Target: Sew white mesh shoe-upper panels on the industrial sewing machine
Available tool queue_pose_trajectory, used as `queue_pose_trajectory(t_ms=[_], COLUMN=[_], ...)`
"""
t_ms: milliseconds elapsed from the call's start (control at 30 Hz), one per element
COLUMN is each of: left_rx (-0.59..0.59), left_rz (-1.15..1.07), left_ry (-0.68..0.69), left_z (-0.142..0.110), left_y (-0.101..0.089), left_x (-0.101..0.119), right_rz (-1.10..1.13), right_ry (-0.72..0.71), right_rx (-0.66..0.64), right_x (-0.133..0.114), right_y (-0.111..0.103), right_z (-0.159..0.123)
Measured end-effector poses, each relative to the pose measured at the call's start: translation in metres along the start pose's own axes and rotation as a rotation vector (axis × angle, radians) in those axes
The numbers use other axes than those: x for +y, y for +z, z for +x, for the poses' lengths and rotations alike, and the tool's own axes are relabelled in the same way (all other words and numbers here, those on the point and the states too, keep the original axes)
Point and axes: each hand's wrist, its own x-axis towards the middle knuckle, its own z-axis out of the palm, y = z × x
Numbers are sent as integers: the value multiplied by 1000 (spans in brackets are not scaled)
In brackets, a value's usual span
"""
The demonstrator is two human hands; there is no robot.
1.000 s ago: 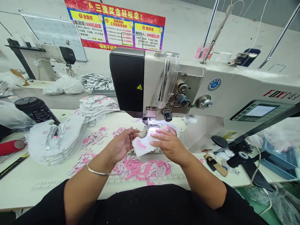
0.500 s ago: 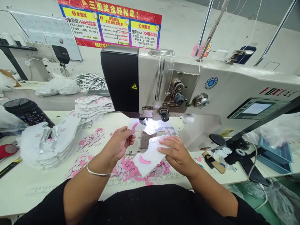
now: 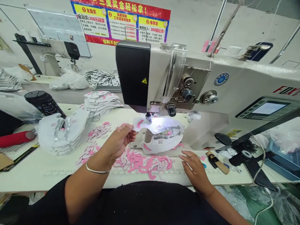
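A white mesh shoe upper with silver overlays and pink strips lies spread on the sewing machine's bed. Its left end is pinched between the thumb and fingers of my left hand. The lit part of the upper is right by the presser foot; whether the foot presses on it I cannot tell. My right hand, fingers apart and holding nothing, hovers below and right of the upper, close to the table's front. Between my hands lies a heap of small curved pink and white pieces.
The sewing machine fills the middle and right. To the left stand a stack of shoe uppers, another stack behind it, and a black tumbler. A ruler strip runs along the front. Blue trays sit far right.
My right hand has let go of the shoe upper and moved down to the right. The upper's raised, folded side now lies flat. My left hand keeps its pinch. The view has shifted slightly.
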Motion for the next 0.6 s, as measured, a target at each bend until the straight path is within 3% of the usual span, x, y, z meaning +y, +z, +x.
queue_pose_trajectory(t_ms=[67, 133, 233, 333, 467, 600], left_rx=[99, 290, 493, 455, 373, 311], left_rz=[140, 412, 1012, 1290, 1464, 1572], left_ry=[101, 166, 82, -19, -67, -87], left_z=[0, -1, -3, -3, 3, 8], left_y=[-24, -53, -92, -111, -115, -116], left_x=[3, 4, 0, -12, -31, -33], right_rz=[-55, -122, -214, -280, -324, -371], right_ry=[64, 142, 234, 266, 241, 224], right_rx=[-21, -66, -149, -151, -144, -143], right_x=[10, 18, 23, 22, 20, 20], right_y=[-3, -3, 1, 6, 8, 7], right_z=[-25, -45, -58, -56, -51, -51])
